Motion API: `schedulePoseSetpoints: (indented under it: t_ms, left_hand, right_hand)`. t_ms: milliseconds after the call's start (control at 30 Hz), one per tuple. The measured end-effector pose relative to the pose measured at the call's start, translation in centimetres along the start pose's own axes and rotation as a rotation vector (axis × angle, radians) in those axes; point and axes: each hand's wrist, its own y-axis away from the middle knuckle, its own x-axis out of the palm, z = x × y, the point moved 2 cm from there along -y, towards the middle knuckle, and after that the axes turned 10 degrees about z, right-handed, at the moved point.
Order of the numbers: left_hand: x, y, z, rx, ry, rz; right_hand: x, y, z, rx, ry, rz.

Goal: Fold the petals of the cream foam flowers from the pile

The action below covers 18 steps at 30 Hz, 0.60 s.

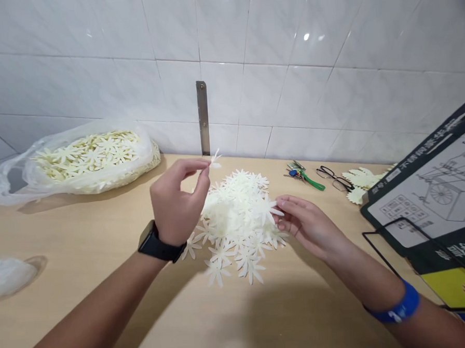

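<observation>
Left hand [177,200] raised over table [104,264], pinching one flower [215,160] in fingertips. Right hand [307,222] grips a petal at pile's [238,215] right edge. Bag [76,159] far left.

One head-worn camera looks forward and down, close over the table [104,264].

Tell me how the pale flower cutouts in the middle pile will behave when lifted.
Probably very light: the left hand holds one cutout up by its fingertips alone. Likely thin and bendy, since the pile lies flat in overlapping layers. Unlikely to roll.
</observation>
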Motion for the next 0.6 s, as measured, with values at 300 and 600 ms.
schedulePoseSetpoints:
  t_ms: [300,600]
  left_hand:
    - [2.3,3.1,7.2,0.016,-0.366,0.729]
    - [-2.4,3.2,9.7,-0.032,-0.507,0.800]
  right_hand:
    - [-1.3,-6.2,0.6,-0.156,0.662,0.014]
    - [2.3,-4.4,-2.5,-0.325,1.220,0.527]
